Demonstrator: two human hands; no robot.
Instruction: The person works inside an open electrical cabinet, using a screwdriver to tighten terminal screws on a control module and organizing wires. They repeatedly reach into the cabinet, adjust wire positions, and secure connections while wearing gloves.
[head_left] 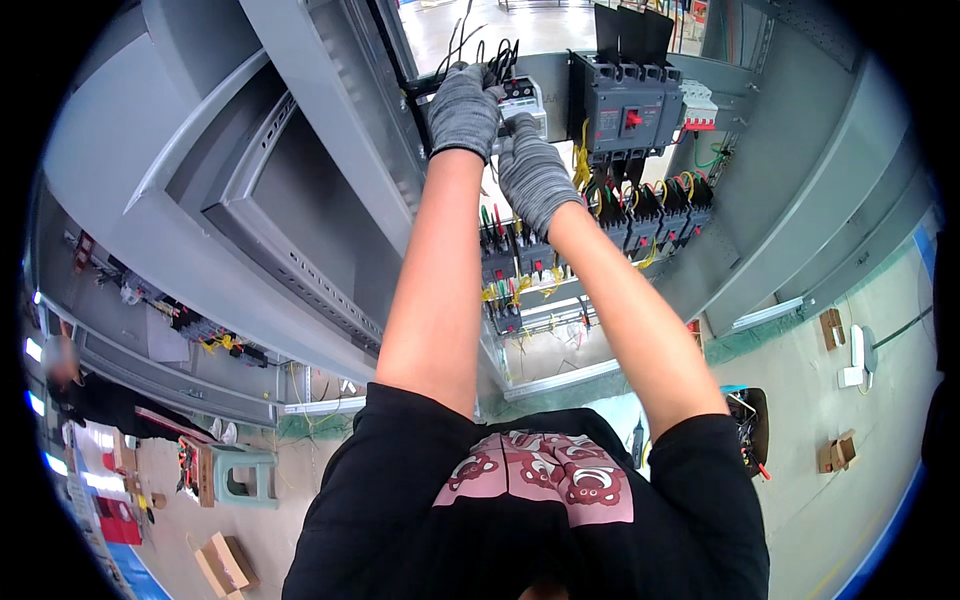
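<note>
Overhead, left hand (pixel 463 108) grip closed on black wires (pixel 497 58), right hand (pixel 533 172) grip unclear, grey breaker (pixel 625 110) beside, open cabinet door (pixel 330 130) left.

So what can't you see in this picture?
Head view:
- Left hand fingertips: buried in black wires.
- Right hand grip: its own glove covers it.
- White meter: mostly behind both hands.
- Small breakers: partly behind the forearms.
- Switch labels: too small.
</note>
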